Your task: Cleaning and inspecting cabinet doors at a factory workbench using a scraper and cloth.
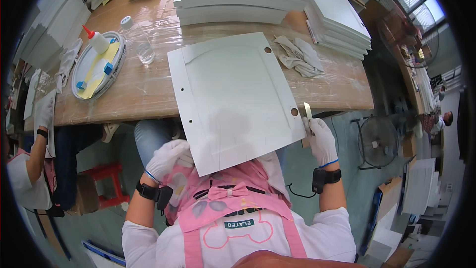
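Bright, even daylight; strong fisheye bending, dark vignette at rim.

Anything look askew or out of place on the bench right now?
The white panel sits skewed, with its near end overhanging the table edge onto the person's lap. The left hand steadies its lower corner; the right hand holds a blade at its edge. No spills or damage visible.

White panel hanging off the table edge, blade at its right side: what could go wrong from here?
1. The white panel overhangs the table toward the lap; only the left hand steadies its lower corner, so it could tip or slide.
2. The right hand holds a thin blade at the panel's edge; a slip may gouge the face or cut a glove.
3. A shove forward could hit the rags.
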The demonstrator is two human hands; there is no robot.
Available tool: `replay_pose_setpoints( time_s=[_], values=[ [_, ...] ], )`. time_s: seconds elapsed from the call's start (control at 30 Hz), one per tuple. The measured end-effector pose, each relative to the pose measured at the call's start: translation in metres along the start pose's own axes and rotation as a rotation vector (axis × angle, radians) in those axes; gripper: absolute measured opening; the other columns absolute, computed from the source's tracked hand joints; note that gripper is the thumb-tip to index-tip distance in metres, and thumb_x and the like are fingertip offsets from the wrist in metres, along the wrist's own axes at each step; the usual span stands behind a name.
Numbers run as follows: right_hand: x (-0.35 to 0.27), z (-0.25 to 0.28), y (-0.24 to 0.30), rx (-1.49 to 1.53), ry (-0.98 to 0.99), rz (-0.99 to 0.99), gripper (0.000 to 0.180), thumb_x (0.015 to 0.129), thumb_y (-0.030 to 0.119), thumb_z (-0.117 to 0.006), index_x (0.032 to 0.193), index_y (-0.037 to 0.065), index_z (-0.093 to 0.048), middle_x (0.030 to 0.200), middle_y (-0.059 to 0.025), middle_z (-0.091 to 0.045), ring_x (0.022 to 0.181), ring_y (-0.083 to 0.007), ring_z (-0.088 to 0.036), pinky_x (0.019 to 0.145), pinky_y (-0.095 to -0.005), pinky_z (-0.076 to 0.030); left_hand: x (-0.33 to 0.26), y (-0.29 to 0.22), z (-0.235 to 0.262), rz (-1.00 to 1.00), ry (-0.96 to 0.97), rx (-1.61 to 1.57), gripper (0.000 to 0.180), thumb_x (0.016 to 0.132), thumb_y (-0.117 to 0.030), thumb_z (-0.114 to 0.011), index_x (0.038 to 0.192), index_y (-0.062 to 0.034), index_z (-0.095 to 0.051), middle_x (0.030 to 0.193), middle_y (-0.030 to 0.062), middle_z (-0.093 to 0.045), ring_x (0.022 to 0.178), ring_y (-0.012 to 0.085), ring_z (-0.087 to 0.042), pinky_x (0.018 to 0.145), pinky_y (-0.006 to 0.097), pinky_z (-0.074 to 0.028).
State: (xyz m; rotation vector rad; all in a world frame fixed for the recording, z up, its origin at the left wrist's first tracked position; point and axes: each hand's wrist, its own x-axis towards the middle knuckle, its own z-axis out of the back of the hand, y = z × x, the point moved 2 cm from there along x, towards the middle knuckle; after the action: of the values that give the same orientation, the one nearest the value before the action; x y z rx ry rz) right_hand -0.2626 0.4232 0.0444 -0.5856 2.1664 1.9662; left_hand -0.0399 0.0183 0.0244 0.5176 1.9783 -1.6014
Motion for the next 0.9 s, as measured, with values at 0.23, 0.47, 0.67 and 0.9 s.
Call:
replay_pose_setpoints(
  time_s=[0.23, 0.47, 0.67, 0.9],
  values=[
    [-0.022, 0.006, -0.021, 0.282, 0.012, -0.122, 0.009, 0.099, 0.012, -0.053, 0.097, 0.004, -0.055, 0.092, -0.0071, -0.060, 0.088, -0.0213, -0.062, 0.093, -0.0504, -0.054, 0.038, -0.030, -0.013, -0.225, -0.208, -0.344, 0.035, 0.098, -0.023, -0.058, 0.125, -0.0005, -0.055, 0.113, 0.0099, -0.065, 0.096, 0.0209, -0.068, 0.082, 0.036, -0.057],
    [-0.011, -0.001, -0.018, 0.361, -0.015, 0.021, 0.009, 0.098, 0.011, -0.054, 0.096, 0.002, -0.057, 0.087, -0.0037, -0.056, 0.078, -0.0153, -0.057, 0.079, -0.0385, -0.057, 0.039, -0.015, -0.026, -0.358, -0.017, -0.434, 0.041, 0.096, -0.018, -0.061, 0.130, 0.0013, -0.048, 0.120, 0.0118, -0.063, 0.105, 0.0199, -0.065, 0.088, 0.035, -0.056],
    [0.059, -0.009, 0.009, 0.072, -0.125, 0.216, 0.013, 0.094, 0.016, -0.058, 0.096, 0.003, -0.060, 0.085, -0.0026, -0.057, 0.074, -0.0131, -0.052, 0.065, -0.0286, -0.046, 0.003, 0.004, -0.067, -0.253, 0.104, -0.441, 0.046, 0.097, -0.018, -0.060, 0.135, 0.0017, -0.043, 0.131, 0.0131, -0.057, 0.111, 0.0234, -0.063, 0.096, 0.039, -0.053],
    [0.106, -0.012, 0.026, -0.159, -0.260, 0.232, 0.023, 0.090, 0.025, -0.058, 0.096, 0.004, -0.064, 0.082, -0.0029, -0.056, 0.074, -0.0145, -0.050, 0.065, -0.0326, -0.043, -0.001, -0.001, -0.027, -0.433, 0.102, -0.075, 0.038, 0.099, -0.018, -0.054, 0.131, 0.0011, -0.049, 0.122, 0.0145, -0.061, 0.113, 0.0284, -0.063, 0.095, 0.041, -0.053]
  ],
)
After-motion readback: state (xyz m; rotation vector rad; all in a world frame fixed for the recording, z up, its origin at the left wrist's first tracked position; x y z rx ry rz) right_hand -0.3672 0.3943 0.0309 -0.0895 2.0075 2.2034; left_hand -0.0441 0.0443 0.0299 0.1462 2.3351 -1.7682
